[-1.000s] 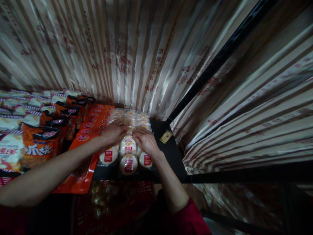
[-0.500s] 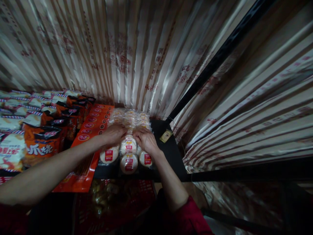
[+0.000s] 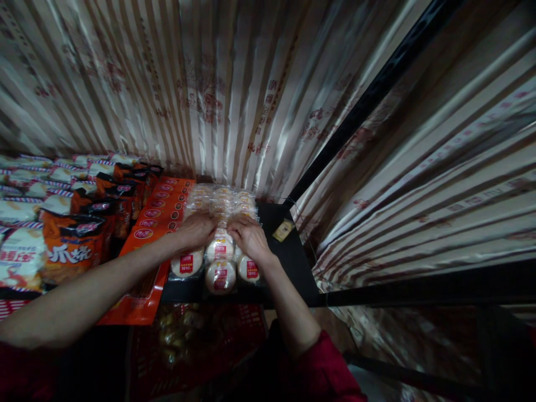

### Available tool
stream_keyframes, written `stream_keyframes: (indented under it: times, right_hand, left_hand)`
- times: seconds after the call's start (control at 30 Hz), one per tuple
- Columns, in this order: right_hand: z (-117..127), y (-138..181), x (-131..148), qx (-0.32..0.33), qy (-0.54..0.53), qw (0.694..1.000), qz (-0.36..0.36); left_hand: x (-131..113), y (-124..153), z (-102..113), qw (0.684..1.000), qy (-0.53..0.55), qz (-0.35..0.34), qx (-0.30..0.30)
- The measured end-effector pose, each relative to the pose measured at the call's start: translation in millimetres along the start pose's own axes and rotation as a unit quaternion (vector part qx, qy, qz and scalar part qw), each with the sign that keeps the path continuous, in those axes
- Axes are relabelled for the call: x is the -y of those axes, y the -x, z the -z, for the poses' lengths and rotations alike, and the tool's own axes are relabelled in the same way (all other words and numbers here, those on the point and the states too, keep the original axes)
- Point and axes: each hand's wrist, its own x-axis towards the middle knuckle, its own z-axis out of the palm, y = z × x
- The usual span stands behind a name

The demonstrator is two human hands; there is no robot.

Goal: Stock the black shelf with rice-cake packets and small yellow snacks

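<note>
Packs of round pale cakes with red labels (image 3: 220, 276) lie in rows on a black shelf (image 3: 293, 262). My left hand (image 3: 196, 229) rests palm down on the left row, fingers curled over a pack. My right hand (image 3: 250, 237) lies on the right row, fingers bent onto the packs near the middle. The two hands almost meet above the centre row. More of the same packs (image 3: 221, 198) stretch toward the back under clear wrapping.
An orange flat package (image 3: 157, 215) lies left of the cakes. Orange and white snack bags (image 3: 69, 245) fill the shelf's left side. A striped shiny curtain (image 3: 234, 100) hangs behind and to the right, with a black frame bar (image 3: 377, 89). A lower shelf holds red packages (image 3: 196, 340).
Both hands stay on the cake packs with only slight shifts; the right hand has edged a little toward the back. The view has drifted slightly.
</note>
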Motion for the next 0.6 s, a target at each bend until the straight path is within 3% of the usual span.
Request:
stream_keyframes:
  times: [0.17,0.37,0.6]
  right_hand:
    - [5,2,3,-0.014,0.003,1.000,0.024]
    - [11,8,14,0.063,-0.005,0.992,0.106]
    - [14,14,19,0.107,-0.020,0.988,0.107]
  left_hand:
    - [-2,0,0,1.000,0.000,0.025,0.010]
    - [-1,0,-2,1.000,0.005,0.020,-0.003]
    - [-5,2,3,1.000,-0.007,0.023,-0.008]
